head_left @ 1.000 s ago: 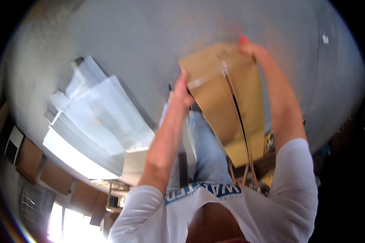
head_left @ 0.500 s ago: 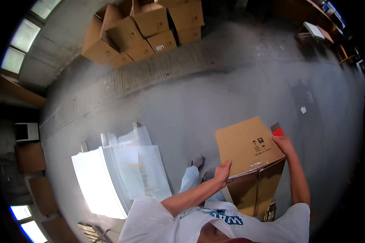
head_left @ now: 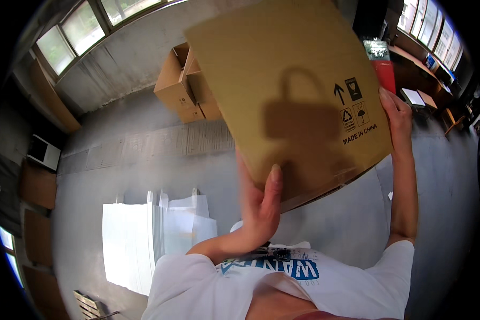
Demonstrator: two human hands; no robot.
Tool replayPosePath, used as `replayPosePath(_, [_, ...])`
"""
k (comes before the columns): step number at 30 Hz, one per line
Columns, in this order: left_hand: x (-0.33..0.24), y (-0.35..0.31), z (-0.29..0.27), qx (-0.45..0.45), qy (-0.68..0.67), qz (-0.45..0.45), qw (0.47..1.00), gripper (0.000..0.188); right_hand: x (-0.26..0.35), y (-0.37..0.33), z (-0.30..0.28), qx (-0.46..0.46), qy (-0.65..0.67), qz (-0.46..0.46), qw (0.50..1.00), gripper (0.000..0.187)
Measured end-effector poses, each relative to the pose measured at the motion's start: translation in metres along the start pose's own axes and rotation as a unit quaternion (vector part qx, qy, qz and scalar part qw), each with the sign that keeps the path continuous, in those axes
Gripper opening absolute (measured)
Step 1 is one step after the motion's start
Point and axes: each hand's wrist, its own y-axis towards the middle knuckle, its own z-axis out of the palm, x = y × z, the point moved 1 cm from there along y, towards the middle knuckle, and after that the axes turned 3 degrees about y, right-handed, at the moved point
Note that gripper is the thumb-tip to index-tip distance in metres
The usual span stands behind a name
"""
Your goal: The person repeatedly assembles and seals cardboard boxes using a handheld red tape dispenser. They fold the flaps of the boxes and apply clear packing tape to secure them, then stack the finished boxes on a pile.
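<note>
A large brown cardboard box point(head_left: 304, 58) with dark printed handling symbols is lifted high and tilted in front of me. My left hand point(head_left: 260, 216) grips its lower left edge, thumb on the printed face and the other fingers mostly hidden. On the right side, my right hand point(head_left: 399, 117) is closed on the box's edge. Beside that hand, a red tool with a shiny metallic end, looking like a tape dispenser point(head_left: 383, 73), sticks up past the box; how it is held is hidden. A shadow falls across the box's face.
White and translucent sheets point(head_left: 128, 240) lie stacked on the floor at left. More cardboard boxes point(head_left: 176, 90) stand by the far wall, partly behind the lifted box. A wooden pallet point(head_left: 89, 305) shows at lower left. A desk point(head_left: 410, 58) and a stool-like piece point(head_left: 413, 97) stand far right.
The box has risen from low in front of my legs to high before me, now hiding much of the far boxes. Both hands moved up with it, as did the red tool.
</note>
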Motion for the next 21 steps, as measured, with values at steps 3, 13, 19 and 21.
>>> replayPosePath(3, [0.001,0.049,-0.039,-0.038,0.144,0.119,0.982,0.065,-0.001,0.042,0.045,-0.032,0.078,-0.113,0.990,0.040])
replayPosePath(13, [0.119,0.487,-0.154,-0.082,0.219,0.307,0.922,0.056,-0.072,0.301,0.251,-0.172,0.035,-0.249,0.952,0.024])
replayPosePath(19, [0.298,0.598,-0.247,-0.165,0.399,0.060,0.900,0.037,-0.195,0.222,0.268,-0.096,-0.044,-0.060,0.993,0.022])
replayPosePath(21, [0.377,0.540,-0.223,-0.116,0.381,0.032,0.917,0.033,-0.277,0.111,0.222,-0.040,-0.195,0.051,0.979,0.022])
